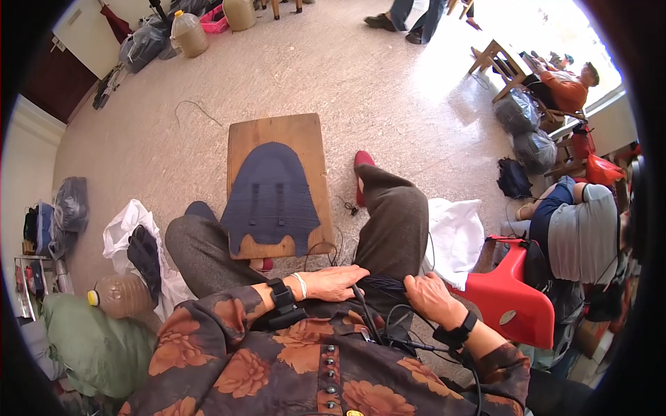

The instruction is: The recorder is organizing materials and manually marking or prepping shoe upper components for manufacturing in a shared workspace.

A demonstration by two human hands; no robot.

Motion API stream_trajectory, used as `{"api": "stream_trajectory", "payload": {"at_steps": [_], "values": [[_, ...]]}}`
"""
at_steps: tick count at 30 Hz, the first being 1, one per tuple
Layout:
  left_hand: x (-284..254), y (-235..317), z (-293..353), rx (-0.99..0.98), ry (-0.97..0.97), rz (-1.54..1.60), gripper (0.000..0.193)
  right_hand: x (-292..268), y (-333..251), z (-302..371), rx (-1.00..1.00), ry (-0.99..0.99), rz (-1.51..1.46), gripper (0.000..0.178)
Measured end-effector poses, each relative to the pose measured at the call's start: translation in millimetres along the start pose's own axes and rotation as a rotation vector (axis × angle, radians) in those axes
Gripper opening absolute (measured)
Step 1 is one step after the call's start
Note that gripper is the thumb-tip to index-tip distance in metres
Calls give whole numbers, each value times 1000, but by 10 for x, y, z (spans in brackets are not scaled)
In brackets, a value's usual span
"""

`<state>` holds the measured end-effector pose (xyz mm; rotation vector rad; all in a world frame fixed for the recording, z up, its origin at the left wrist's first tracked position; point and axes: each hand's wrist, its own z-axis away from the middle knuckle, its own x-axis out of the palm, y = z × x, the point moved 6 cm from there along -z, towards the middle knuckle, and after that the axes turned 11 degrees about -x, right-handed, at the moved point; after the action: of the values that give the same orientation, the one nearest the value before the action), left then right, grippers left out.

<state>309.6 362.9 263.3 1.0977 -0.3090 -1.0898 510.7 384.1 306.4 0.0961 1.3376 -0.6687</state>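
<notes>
A dark navy bundle (383, 283), which looks like strands or folded knit, lies across my lap between my hands. My left hand (331, 283) rests nearly flat at its left end, fingers stretched out and together. At the other end, the fingers of my right hand (431, 299) are curled closed on the bundle. A navy knitted piece (269, 191) with a rounded top and two short raised strips lies spread on a wooden board (316, 149) in front of my knees. Black cables (368, 315) hang by my waist, close to both hands.
A red plastic chair (517, 298) and a white bag (454, 232) stand at my right, beside a seated person (583, 232). To my left are a brown-tinted jug (125, 297) and a green bundle (97, 343). Another person's legs (409, 17) show at the far side.
</notes>
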Motion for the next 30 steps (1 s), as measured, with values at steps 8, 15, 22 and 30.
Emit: {"api": "stream_trajectory", "payload": {"at_steps": [8,15,22,30], "values": [[-46,-138,48,71,1,-1,69,209,134,104,49,-216,-130,10],[-416,-90,286,175,257,144,47,302,372,97,103,-383,-135,16],[-1433,39,1201,172,1169,-107,23,237,405,17,25,-478,-21,26],[-1716,-610,1562,-110,1344,-319,31,-1110,1145,-1081,-16,-38,-237,18]]}}
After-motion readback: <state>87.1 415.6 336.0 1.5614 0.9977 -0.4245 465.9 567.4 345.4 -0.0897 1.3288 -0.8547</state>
